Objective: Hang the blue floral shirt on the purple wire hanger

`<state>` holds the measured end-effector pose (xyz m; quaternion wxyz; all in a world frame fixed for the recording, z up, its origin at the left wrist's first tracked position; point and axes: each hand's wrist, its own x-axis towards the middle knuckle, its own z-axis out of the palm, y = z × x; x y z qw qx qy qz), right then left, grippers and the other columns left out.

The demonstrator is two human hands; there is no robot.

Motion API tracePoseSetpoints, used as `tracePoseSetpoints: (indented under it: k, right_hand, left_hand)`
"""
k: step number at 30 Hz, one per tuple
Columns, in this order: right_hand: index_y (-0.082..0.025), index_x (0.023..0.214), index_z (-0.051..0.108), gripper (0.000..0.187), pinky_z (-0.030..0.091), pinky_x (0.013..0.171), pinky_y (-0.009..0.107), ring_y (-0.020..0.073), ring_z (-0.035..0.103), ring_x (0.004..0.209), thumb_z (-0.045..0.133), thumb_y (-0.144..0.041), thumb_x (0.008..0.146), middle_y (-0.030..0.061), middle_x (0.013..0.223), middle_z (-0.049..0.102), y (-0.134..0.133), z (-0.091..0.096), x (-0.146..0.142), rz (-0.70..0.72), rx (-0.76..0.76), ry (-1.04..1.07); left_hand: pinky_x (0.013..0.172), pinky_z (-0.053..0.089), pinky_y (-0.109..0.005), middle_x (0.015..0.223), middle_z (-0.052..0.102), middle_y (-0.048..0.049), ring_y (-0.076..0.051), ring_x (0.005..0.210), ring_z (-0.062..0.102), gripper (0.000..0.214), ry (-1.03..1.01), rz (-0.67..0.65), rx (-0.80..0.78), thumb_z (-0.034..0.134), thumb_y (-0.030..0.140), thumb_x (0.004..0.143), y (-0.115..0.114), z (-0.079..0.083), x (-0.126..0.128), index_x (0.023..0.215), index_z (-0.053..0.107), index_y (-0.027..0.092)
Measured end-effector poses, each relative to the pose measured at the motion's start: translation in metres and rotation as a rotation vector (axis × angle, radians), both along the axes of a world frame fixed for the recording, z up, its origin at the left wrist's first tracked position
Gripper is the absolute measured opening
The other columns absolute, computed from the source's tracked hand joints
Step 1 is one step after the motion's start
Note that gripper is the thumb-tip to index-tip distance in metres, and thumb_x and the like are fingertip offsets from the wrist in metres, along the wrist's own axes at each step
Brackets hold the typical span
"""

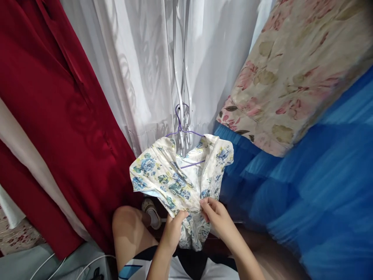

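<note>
A white floral shirt (163, 175) with blue roses and green leaves hangs in front of me on a purple hanger (180, 128). The hanger's hook is caught on a white strap-like hanging strip (178, 74). My left hand (175, 227) grips the shirt's front from the left, thumb on top and the other fingers hidden behind the cloth. At the front opening, my right hand (214, 212) pinches the fabric edge between thumb and fingers. The collar stands open, and the lower part of the shirt bunches below my hands.
Red curtain-like cloth (96, 136) hangs at left, white curtains (145, 58) behind. At right are a pink-flowered cloth (276, 85) and blue tulle (276, 186). A light-coloured shoe (152, 214) shows beside my knee (128, 225). White cables (93, 260) lie at lower left.
</note>
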<state>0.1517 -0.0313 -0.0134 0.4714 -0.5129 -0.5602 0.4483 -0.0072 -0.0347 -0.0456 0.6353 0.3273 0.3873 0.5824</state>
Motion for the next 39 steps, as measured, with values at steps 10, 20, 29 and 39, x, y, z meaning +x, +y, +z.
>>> tracePoseSetpoints:
  k: [10, 20, 29, 39]
  right_hand:
    - [-0.019, 0.069, 0.050, 0.039, 0.024, 0.050, 0.025, 0.0102, 0.034, 0.049, 0.053, -0.050, 0.092, -0.0037, 0.049, 0.045, -0.018, 0.010, 0.006, 0.100, -0.044, -0.001]
    - [-0.016, 0.073, 0.058, 0.042, 0.037, 0.051, 0.023, 0.0124, 0.052, 0.050, 0.064, -0.056, 0.084, -0.0002, 0.054, 0.056, -0.025, 0.015, -0.042, 0.114, -0.069, 0.141]
    - [-0.019, 0.062, 0.052, 0.041, 0.036, 0.050, 0.024, 0.0111, 0.046, 0.044, 0.062, -0.050, 0.086, 0.0000, 0.047, 0.058, 0.012, 0.070, -0.037, 0.049, 0.048, 0.130]
    - [-0.015, 0.066, 0.062, 0.032, 0.024, 0.044, 0.023, 0.0070, 0.033, 0.042, 0.066, -0.042, 0.082, -0.0018, 0.047, 0.054, 0.067, 0.149, -0.035, -0.131, 0.337, 0.249]
  left_hand:
    - [0.108, 0.039, -0.043, 0.134, 0.053, -0.0136, -0.028, 0.125, 0.052, 0.053, 0.384, 0.705, 0.386, 0.068, 0.026, 0.078, 0.007, 0.002, -0.024, 0.127, 0.048, 0.021]
    - [0.086, 0.049, -0.035, 0.101, 0.065, -0.0099, -0.025, 0.096, 0.063, 0.025, 0.564, 0.161, 0.361, 0.055, 0.028, 0.090, -0.018, -0.032, 0.025, 0.113, 0.056, 0.019]
    - [0.074, 0.041, -0.033, 0.086, 0.064, -0.0094, -0.023, 0.079, 0.059, 0.015, 0.793, 0.105, 0.501, 0.049, 0.028, 0.093, -0.013, -0.015, 0.027, 0.094, 0.062, 0.021]
    - [0.072, 0.038, -0.032, 0.086, 0.063, -0.0090, -0.022, 0.083, 0.059, 0.023, 0.882, -0.061, 0.569, 0.040, 0.027, 0.097, -0.019, -0.033, 0.057, 0.081, 0.054, 0.021]
